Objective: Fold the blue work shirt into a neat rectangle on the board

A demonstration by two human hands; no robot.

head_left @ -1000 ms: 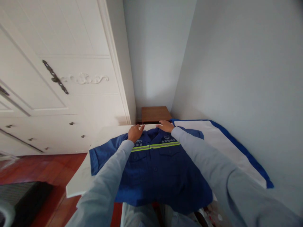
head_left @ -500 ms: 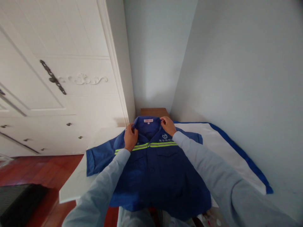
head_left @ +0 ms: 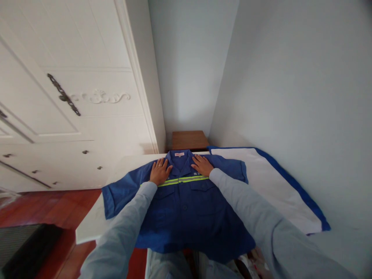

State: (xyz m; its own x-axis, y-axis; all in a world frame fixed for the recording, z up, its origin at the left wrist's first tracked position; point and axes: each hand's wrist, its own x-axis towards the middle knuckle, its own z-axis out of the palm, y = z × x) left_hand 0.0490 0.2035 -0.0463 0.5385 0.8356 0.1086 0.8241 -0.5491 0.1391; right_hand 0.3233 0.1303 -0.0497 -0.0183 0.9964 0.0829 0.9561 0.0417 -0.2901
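Observation:
A dark blue short-sleeved work shirt (head_left: pixel 177 205) lies front up with its collar away from me and its hem hanging over the near edge. A yellow-green reflective stripe (head_left: pixel 186 179) crosses the chest, and a white label (head_left: pixel 179 154) shows inside the collar. My left hand (head_left: pixel 159 171) rests flat on the shirt just left of the collar, fingers spread, a ring on one finger. Right of the collar, my right hand (head_left: pixel 202 165) lies flat on the cloth with fingers stretched out, partly covering the white chest lettering.
Beneath the shirt is a white table (head_left: pixel 90 223). A white cloth or board with a blue border (head_left: pixel 270 182) extends to the right along the grey wall (head_left: pixel 290 97). A white cabinet (head_left: pixel 116 128) stands at left, a brown wooden box (head_left: pixel 189 139) behind, a black object (head_left: pixel 31 248) on the floor.
Both hands have let go of the collar edges and now lie flat on the upper chest. The collar has dropped lower toward the table, showing more of the wooden box behind.

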